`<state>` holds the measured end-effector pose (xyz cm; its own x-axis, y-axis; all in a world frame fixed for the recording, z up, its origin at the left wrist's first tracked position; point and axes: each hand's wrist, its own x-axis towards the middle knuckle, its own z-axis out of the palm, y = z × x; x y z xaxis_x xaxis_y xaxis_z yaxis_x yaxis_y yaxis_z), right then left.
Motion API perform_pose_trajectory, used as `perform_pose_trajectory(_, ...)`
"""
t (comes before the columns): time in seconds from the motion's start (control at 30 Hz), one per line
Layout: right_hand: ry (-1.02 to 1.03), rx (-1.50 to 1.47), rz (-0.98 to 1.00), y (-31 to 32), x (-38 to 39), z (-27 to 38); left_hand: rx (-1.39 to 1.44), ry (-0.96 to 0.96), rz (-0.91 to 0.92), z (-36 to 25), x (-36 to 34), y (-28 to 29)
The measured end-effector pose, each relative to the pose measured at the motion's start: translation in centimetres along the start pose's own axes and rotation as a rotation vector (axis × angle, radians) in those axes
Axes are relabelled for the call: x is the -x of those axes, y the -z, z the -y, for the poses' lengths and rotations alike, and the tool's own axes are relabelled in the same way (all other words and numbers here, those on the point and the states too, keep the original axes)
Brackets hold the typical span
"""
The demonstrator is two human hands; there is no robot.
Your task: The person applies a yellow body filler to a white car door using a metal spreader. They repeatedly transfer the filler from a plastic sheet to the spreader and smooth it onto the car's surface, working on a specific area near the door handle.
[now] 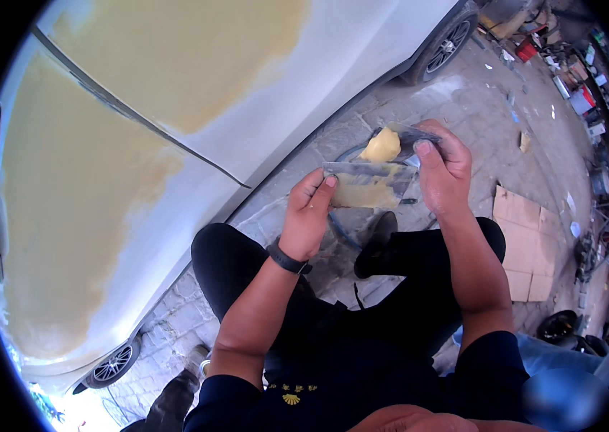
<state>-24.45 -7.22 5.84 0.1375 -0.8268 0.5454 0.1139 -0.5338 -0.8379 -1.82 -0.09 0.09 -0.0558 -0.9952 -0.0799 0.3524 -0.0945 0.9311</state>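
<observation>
My left hand grips one end of a flat rectangular putty spreader, its face smeared with dull yellow filler. Opposite it, my right hand is closed on a second, darker putty spreader. A thick lump of pale yellow body filler sits at the blade end of that second one. The two spreaders are close together in front of my knees; whether they touch I cannot tell. Beside me on the left, a white car carries broad tan filler patches across its side panels.
A car wheel shows at the top and another wheel at lower left. Flattened cardboard lies on the paving at right. Tools and containers line the right edge, including a red box. Another person's leg is at lower left.
</observation>
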Motion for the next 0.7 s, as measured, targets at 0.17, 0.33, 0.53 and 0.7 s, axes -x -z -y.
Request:
perform_pose_trajectory(0.17,-0.145,0.129,0.236,-1.4,0.2,0.8,0.04,-0.073,-0.085,-1.0,0.1,1.2)
perform_pose_trajectory(0.33,-0.233,0.385,0.366,1.2,-1.3,1.0,0.122,-0.14,-0.35,-3.7,-0.1,-0.2)
perform_pose_trajectory(0.53,-0.626,-0.373,-0.269,-1.2,-0.6,-2.2,-0.038,-0.289,-0.288,-0.9,-0.4,2.2)
perform_pose_trajectory(0.7,-0.803,-0.513,-0.192,-3.6,1.4,-3.7,-0.421,-0.314,-0.082,-2.8,0.6,0.6)
